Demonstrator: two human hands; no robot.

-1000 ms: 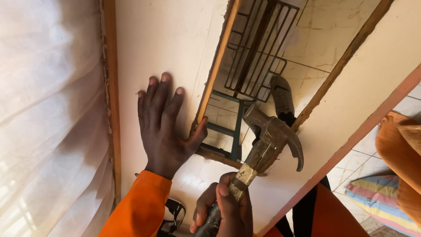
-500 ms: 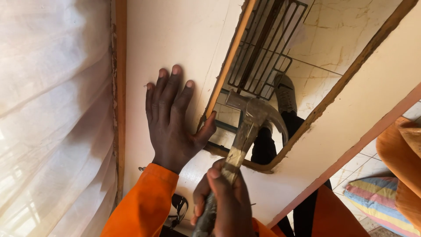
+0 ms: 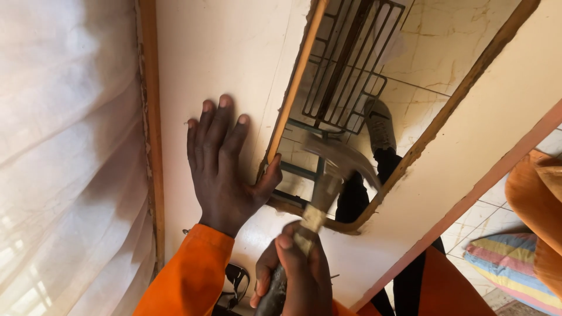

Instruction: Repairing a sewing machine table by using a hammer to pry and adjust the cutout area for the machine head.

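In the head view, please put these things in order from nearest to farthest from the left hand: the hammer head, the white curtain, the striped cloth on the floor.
Counted from the left hand, flat on the cream panel:
1. Hammer head, just to its right, at the mirror's lower end.
2. White curtain, to its left, beyond the wooden strip.
3. Striped cloth, far right, low on the tiled floor.
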